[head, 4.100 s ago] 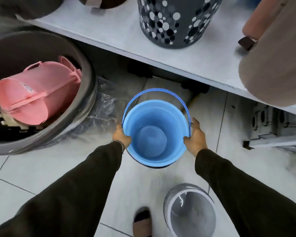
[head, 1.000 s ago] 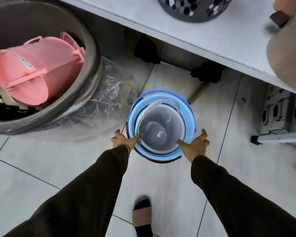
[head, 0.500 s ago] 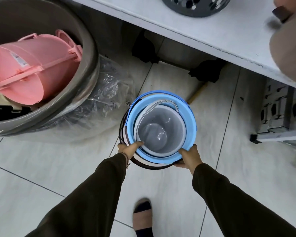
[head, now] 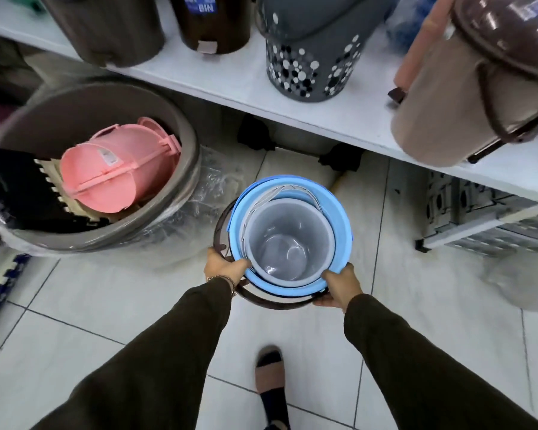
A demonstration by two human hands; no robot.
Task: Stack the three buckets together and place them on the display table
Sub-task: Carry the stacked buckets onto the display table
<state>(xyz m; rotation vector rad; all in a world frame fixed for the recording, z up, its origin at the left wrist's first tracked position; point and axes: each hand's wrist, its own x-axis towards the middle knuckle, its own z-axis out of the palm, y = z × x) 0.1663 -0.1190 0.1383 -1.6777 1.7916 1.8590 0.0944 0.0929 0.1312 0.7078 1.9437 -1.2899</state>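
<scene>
Two hands around three nested buckets

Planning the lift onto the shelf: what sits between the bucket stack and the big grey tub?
In the head view, crumpled clear plastic wrap lies between the bucket stack and the grey tub.

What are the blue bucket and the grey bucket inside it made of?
Round light-blue bucket: probably plastic, smooth, even colour, thin moulded rim. Smaller pale-grey bucket nested inside: likely plastic too, glossy, light glinting off its bottom. Its thin handle's material is unclear.
</scene>
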